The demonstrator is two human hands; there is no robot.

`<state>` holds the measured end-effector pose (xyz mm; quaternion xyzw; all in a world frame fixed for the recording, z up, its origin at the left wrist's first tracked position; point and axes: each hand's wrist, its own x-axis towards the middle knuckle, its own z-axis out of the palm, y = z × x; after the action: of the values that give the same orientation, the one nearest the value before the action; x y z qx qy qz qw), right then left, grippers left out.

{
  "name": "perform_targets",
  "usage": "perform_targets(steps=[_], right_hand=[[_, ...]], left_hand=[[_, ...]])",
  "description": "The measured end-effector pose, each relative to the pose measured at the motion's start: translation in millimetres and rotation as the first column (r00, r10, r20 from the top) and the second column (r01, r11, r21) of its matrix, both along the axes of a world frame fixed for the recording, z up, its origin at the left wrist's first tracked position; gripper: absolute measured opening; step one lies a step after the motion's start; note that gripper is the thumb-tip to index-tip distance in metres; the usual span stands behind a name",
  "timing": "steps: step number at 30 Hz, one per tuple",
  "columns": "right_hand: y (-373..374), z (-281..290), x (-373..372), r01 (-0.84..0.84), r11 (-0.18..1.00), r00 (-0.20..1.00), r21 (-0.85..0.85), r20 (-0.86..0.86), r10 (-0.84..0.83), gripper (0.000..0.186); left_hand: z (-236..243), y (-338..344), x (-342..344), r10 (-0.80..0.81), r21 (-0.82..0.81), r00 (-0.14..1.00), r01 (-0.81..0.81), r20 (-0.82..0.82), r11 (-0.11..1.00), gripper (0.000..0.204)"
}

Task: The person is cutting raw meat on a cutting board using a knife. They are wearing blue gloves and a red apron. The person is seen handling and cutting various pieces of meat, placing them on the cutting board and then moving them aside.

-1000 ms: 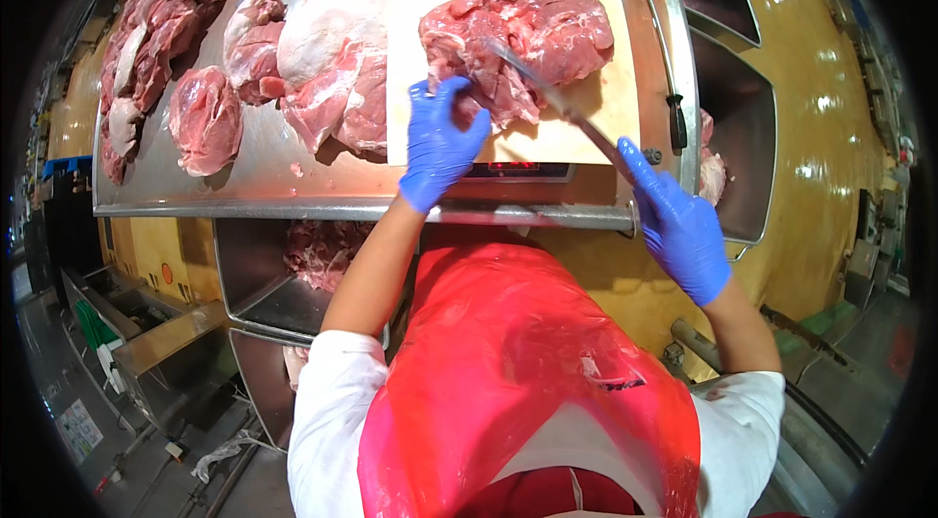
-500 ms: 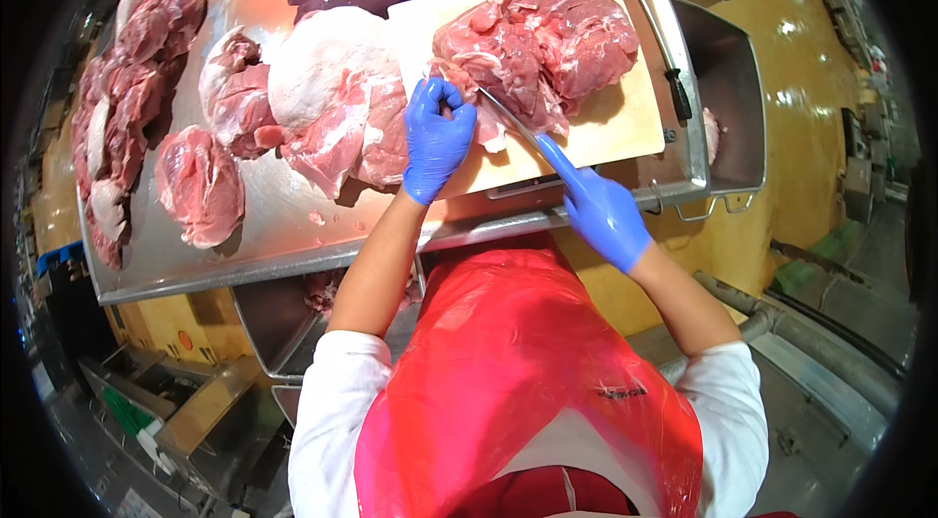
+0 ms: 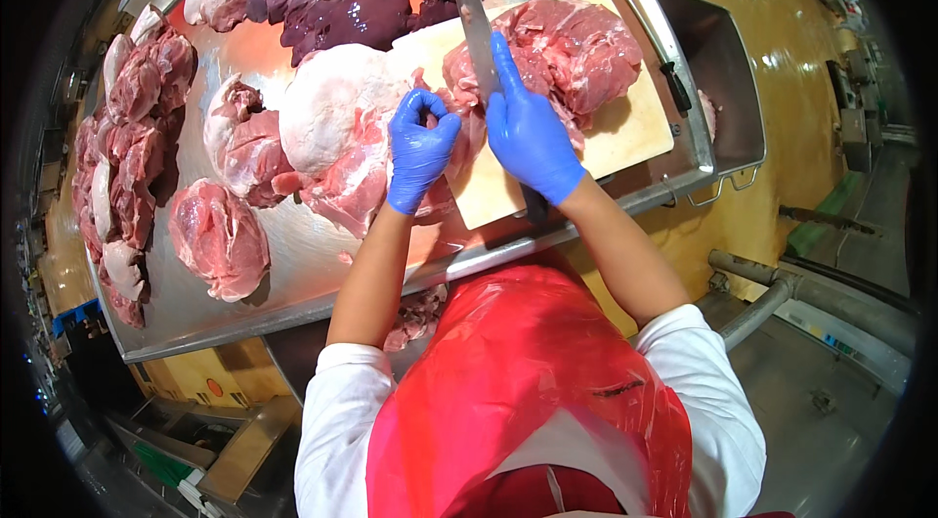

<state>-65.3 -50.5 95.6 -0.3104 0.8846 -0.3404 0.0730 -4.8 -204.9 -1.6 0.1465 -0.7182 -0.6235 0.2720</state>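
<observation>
A large boned piece of raw red meat [image 3: 576, 54] lies on the pale cutting board [image 3: 625, 142]. My left hand [image 3: 423, 149], in a blue glove, is closed in a pinch at the left edge of this meat, on a loose flap of it; the fingertips are partly hidden. My right hand [image 3: 531, 132], also gloved in blue, grips a knife [image 3: 473, 24] with its index finger stretched along the blade. The blade points away from me, over the meat's left part. Left of the board lies a big cut of meat with pale skin [image 3: 332, 112].
Dark red livers [image 3: 352, 15] are heaped at the far side of the metal table [image 3: 293, 293]. More cuts of meat [image 3: 220, 239] lie to the left. A thin tool with a black handle [image 3: 674, 86] rests along the right edge, beside a metal bin [image 3: 733, 88].
My right hand has moved up and left, swinging the knife from the flap to point away from me. My left hand stays pinched. The whole view has shifted slightly.
</observation>
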Motion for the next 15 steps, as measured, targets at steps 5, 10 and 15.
perform_targets(steps=[5, 10, 15], right_hand=[[41, 0, 42, -0.065, 0.938, 0.998, 0.341, 0.008, 0.066, 0.075], [101, 34, 77, -0.168, 0.849, 0.971, 0.502, 0.233, 0.054, 0.075], [98, 64, 78, -0.153, 0.939, 0.974, 0.308, 0.209, 0.090, 0.071]], left_hand=[[-6, -9, -11, 0.049, 0.094, 0.998, -0.046, -0.031, 0.995, 0.013], [-5, -26, -29, 0.052, 0.140, 0.996, -0.041, -0.074, 0.989, 0.013], [-5, -52, -21, -0.012, 0.084, 0.996, 0.004, 0.089, 0.996, 0.009]])
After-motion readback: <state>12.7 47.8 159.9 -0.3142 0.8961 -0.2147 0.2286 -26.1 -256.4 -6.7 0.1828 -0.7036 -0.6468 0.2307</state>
